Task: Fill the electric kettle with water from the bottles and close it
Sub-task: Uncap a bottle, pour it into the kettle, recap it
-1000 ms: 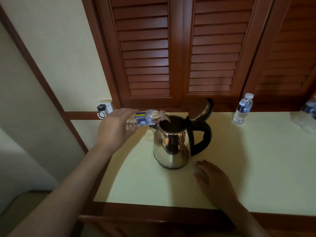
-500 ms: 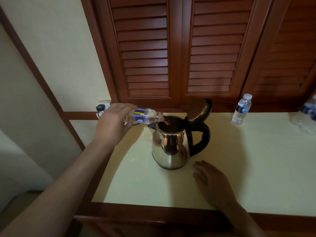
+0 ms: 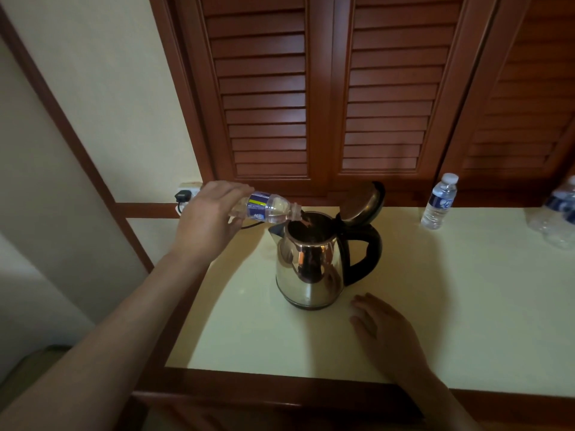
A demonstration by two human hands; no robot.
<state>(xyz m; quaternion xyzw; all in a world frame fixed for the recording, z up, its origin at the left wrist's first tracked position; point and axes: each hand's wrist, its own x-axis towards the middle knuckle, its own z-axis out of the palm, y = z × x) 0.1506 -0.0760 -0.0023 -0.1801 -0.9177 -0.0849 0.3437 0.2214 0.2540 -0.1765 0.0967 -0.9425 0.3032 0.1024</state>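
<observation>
A steel electric kettle [image 3: 308, 269] with a black handle stands on the cream table [image 3: 466, 306], its lid [image 3: 362, 202] tipped up and open. My left hand [image 3: 208, 219] grips a small clear water bottle [image 3: 267, 208] with a blue label, held almost level with its neck over the kettle's mouth. My right hand [image 3: 384, 326] rests flat on the table just in front of the kettle, to the right, holding nothing. A capped water bottle [image 3: 439, 202] stands upright at the back right. Part of another bottle [image 3: 557, 213] shows at the right edge.
Louvred wooden doors [image 3: 311, 88] rise behind the table. A wall socket with a black plug [image 3: 183, 195] sits left of the kettle, behind my left hand. The table has a dark wooden front edge [image 3: 280, 387].
The bottle has stayed tipped over the kettle's mouth, with my left hand shifting only slightly. My right hand has kept its place on the table.
</observation>
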